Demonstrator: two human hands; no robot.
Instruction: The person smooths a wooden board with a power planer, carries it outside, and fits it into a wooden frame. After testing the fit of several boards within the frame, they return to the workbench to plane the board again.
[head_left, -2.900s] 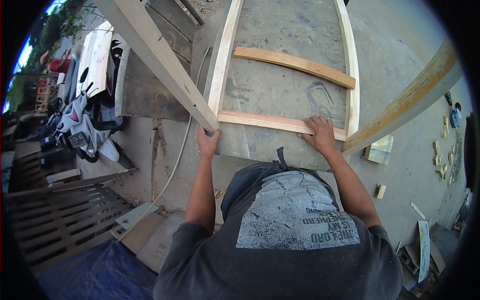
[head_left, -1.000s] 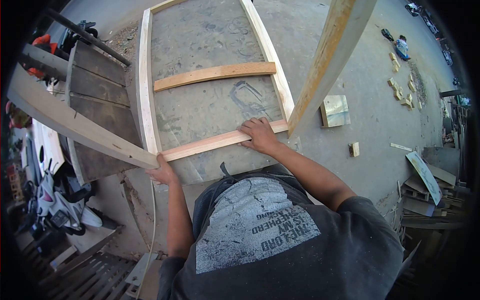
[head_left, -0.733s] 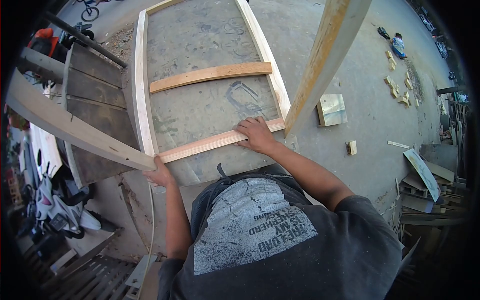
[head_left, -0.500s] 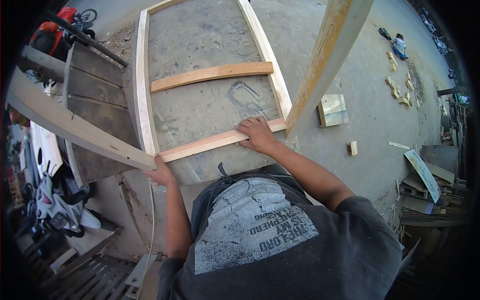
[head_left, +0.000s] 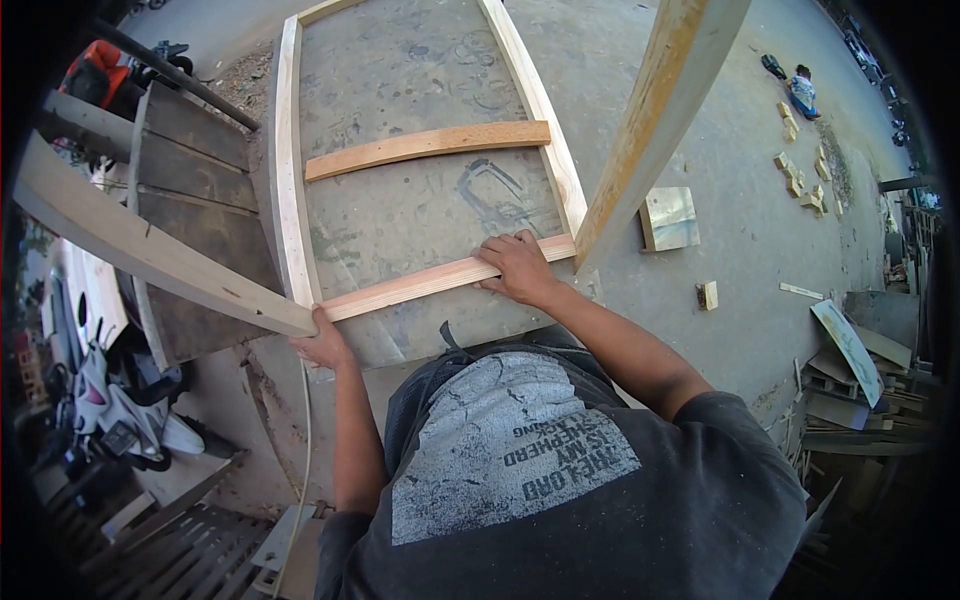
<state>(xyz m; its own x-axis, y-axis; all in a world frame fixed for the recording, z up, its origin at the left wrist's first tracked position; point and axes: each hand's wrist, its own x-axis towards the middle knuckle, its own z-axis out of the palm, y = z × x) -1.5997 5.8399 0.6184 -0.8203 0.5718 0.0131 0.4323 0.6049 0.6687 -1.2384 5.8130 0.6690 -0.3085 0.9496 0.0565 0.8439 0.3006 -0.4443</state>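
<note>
A pinkish wooden crossbar spans the near end of a pale wooden frame lying on a grey worktable. My right hand grips the crossbar right of its middle, fingers wrapped over it. At the left corner, my left hand holds the joint where the crossbar, the frame's left rail and a long grey beam meet; its thumb is on the wood. A browner slat lies across the frame farther up. A tall upright post stands at the right corner.
Dark panels lean left of the table, near a parked motorbike. Right on the ground are a square wooden block, a small block, several wood pieces and a crouching person. Scrap boards lie far right.
The view has shifted very slightly. Both hands keep their places on the wood.
</note>
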